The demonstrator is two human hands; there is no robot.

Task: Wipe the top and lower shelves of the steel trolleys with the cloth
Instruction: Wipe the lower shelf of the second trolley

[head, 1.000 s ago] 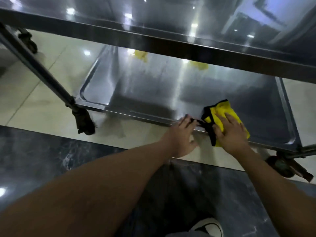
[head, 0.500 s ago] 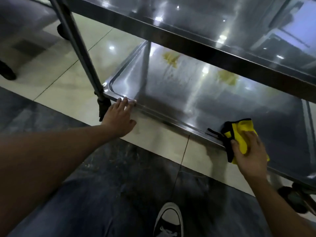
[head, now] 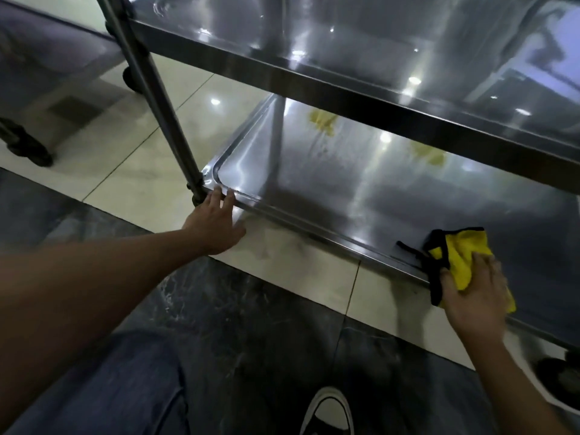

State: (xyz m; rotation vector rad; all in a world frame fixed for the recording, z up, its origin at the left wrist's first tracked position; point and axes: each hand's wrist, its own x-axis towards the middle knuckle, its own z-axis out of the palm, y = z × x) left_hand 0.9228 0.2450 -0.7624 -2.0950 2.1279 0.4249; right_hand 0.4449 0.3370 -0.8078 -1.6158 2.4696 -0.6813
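A steel trolley fills the upper right of the view. Its lower shelf [head: 329, 183] is a shiny tray with a raised rim; its top shelf [head: 345, 36] runs above it. My right hand [head: 477, 296] presses a yellow cloth with black edging [head: 458, 259] flat on the near right part of the lower shelf, by the front rim. My left hand [head: 216, 221] grips the front rim at the near left corner, beside the upright post [head: 157, 98]. Two yellow smears [head: 323, 119] show on the far part of the lower shelf.
A second trolley [head: 47, 48] with a black castor [head: 28, 146] stands at the far left. A castor [head: 561, 378] of this trolley sits at the lower right. The floor has cream tiles and dark marble. My jeans-clad knee and shoe [head: 326, 409] are at the bottom.
My left hand slid left along the front rim, from beside the cloth to the near left corner. The view swung left. My right hand stays on the cloth.
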